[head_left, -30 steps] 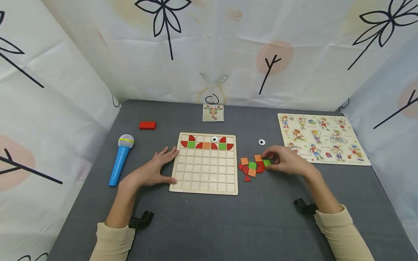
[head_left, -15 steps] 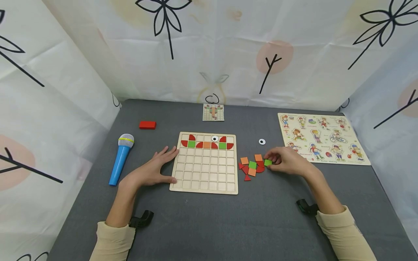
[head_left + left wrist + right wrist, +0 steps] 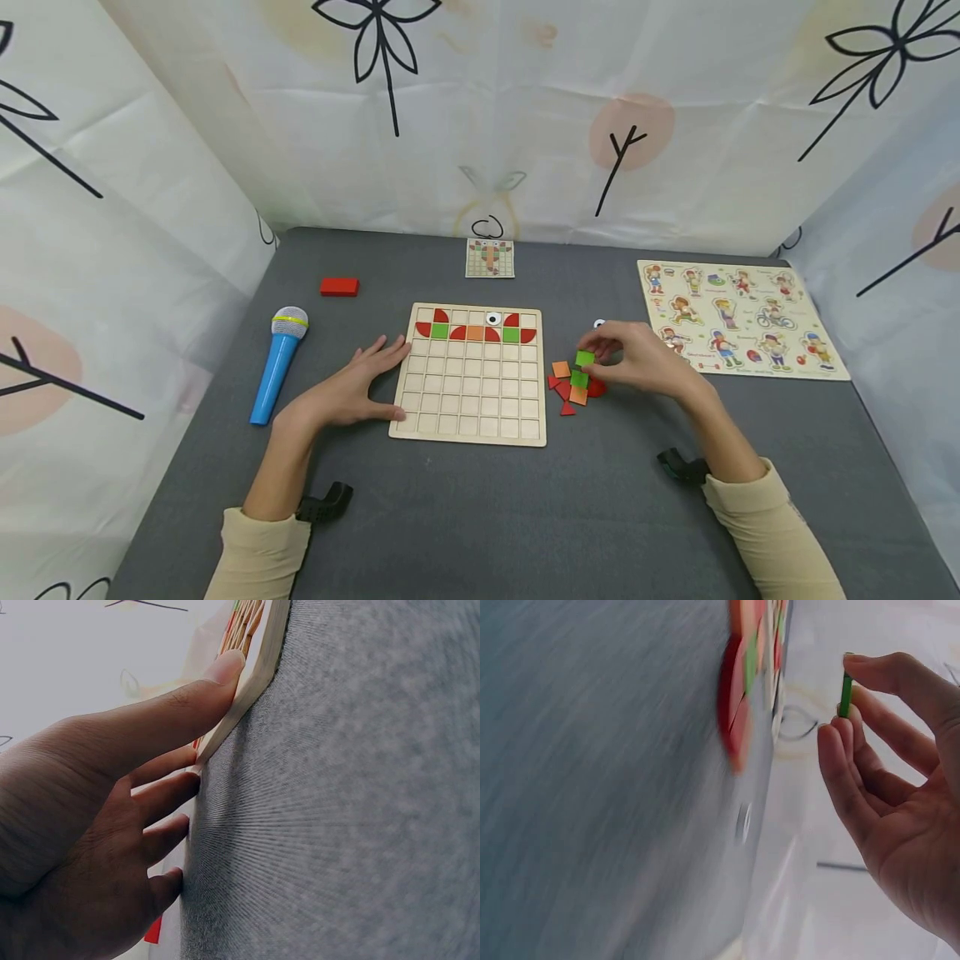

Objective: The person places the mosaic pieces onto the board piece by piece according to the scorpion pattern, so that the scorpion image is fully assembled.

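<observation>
My right hand [image 3: 633, 357] pinches a green square tile [image 3: 846, 695] between thumb and fingers, raised over the loose pile. In that pile lie another green tile [image 3: 580, 378], orange square tiles [image 3: 561, 369] and red pieces [image 3: 562, 389]; the hand hides part of it. My left hand [image 3: 347, 389] rests at the left edge of a wooden grid board [image 3: 468, 429], its fingers spread. The left wrist view has the thumb [image 3: 225, 669] on the board's rim. Red, green and orange pieces and one eye disc [image 3: 492, 318] fill cells in the board's top two rows.
A small pattern card [image 3: 490, 258] lies behind the board. To the left are a blue toy microphone [image 3: 279, 367] and a red block [image 3: 339, 287]. A picture puzzle board [image 3: 742, 321] lies at the right. Another eye disc [image 3: 744, 822] sits beyond the pile, partly covered in the head view.
My right hand has lifted the green tile off the pile's right side and carried it left, over the pile. The left hand and the board stay in place.
</observation>
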### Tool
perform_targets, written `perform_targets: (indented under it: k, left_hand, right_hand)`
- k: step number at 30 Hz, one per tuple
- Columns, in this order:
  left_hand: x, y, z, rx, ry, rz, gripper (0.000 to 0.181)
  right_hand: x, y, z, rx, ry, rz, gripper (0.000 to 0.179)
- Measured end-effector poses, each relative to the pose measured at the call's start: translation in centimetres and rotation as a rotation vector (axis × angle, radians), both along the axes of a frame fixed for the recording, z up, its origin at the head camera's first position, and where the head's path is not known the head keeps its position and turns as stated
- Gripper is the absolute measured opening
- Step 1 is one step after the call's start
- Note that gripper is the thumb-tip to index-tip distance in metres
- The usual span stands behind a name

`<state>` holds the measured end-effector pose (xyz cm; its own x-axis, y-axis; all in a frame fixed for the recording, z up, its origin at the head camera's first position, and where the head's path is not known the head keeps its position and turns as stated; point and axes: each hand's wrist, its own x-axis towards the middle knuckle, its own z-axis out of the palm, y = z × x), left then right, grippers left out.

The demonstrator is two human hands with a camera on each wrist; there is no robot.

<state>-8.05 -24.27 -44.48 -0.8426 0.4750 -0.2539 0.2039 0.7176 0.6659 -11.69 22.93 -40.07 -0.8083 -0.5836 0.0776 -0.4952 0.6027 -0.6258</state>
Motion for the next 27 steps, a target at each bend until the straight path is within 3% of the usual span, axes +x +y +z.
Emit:
perform_targets:
  k: [5, 15, 22, 27]
  left_hand:
    - [-0.1, 0.2, 0.1, -0.042, -0.008, 0.001, 0.113]
    - [0.0, 0.2, 0.2, -0.034, -0.007, 0.003, 0.113]
    - [0.1, 0.0, 0.0, -0.034, -0.005, 0.003, 0.113]
    - [0.0, 0.0, 0.0, -0.029, -0.010, 0.004, 0.114]
  right_hand:
    - [-0.6, -2.5, 0.1, -0.071, -0.010, 0.027, 0.030]
    - [-2.2, -8.9, 0.3, -0.134, -0.098, 0.099, 0.030]
    - [-3.4, -13.8, -0.1, -0.063, -0.136, 0.167, 0.028]
    - [-4.2, -16.5, -0.3, 0.050, -0.104, 0.191, 0.025]
